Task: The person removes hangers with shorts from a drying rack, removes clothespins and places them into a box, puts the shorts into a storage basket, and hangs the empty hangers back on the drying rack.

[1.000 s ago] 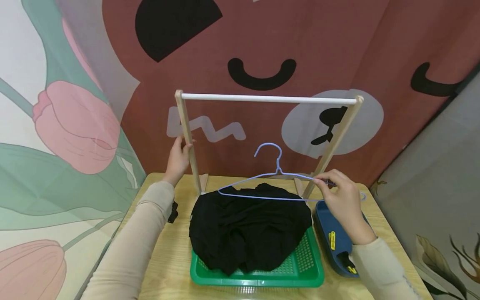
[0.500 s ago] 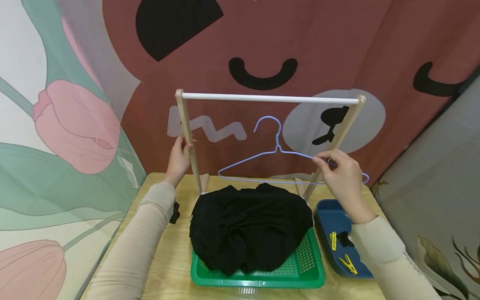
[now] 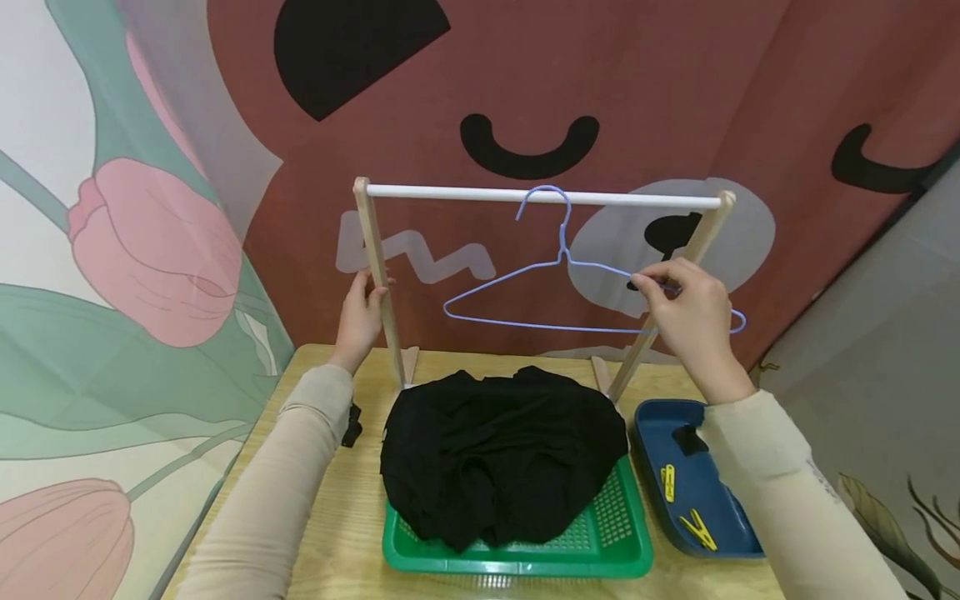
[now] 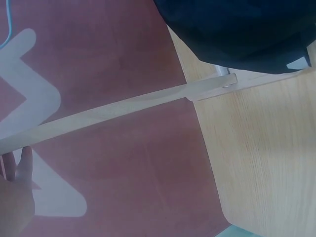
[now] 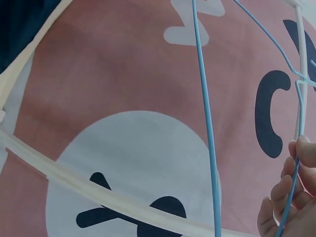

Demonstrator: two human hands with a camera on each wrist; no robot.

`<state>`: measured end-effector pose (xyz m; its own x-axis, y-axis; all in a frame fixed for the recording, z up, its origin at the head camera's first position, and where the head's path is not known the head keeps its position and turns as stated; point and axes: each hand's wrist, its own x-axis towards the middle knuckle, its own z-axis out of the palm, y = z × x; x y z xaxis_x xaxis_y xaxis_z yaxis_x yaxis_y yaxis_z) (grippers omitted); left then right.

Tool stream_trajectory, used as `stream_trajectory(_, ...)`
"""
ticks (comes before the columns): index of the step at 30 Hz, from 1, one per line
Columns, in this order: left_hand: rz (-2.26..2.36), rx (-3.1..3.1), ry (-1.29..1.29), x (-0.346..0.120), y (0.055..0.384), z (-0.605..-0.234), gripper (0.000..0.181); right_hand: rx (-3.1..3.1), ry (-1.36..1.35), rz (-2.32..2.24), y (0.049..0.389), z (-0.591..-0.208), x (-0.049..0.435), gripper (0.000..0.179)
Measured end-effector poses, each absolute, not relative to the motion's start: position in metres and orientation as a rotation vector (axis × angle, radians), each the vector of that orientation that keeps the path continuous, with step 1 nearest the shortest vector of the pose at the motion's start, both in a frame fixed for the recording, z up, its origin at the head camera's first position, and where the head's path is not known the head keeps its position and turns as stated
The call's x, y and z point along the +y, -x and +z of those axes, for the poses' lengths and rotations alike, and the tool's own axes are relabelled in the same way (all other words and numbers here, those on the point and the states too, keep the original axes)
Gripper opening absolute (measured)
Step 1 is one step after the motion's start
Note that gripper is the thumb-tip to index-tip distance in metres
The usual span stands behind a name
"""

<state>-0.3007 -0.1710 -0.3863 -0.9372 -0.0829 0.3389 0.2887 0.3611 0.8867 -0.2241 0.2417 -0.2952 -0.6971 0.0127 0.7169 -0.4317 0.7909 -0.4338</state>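
In the head view, my right hand (image 3: pixel 690 312) pinches the right shoulder of a thin blue-purple clothes hanger (image 3: pixel 562 243). The hanger is upright, and its hook overlaps the white rod (image 3: pixel 450 193) of a small drying rack. My left hand (image 3: pixel 358 321) grips the rack's left wooden post (image 3: pixel 372 229), thumb on the near side and fingers partly hidden behind. Seen from the right wrist, fingers curl at the hanger wire (image 5: pixel 205 98). Below the hanger a bunched black garment (image 3: pixel 502 450) lies in a green basket (image 3: pixel 517 567).
Right of the basket, a blue tray (image 3: pixel 727 500) holds yellow clips (image 3: pixel 699 530) and a small black piece (image 3: pixel 688 439). A small black object (image 3: pixel 352 427) lies on the wooden table (image 3: pixel 330 500) by my left sleeve. A printed curtain (image 3: pixel 420 317) hangs behind the rack.
My right hand has raised the hanger from just above the garment up to the rod, its hook now level with the rod. My left hand has stayed on the post.
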Motion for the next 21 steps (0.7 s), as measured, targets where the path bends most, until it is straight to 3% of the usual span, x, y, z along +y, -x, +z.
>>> stream_trajectory(21, -1.590, -2.305, 0.205, -0.172, 0.302, -0.387, 0.039, -2.359, -0.136, 0.809, 0.245, -0.279, 0.236, 0.029)
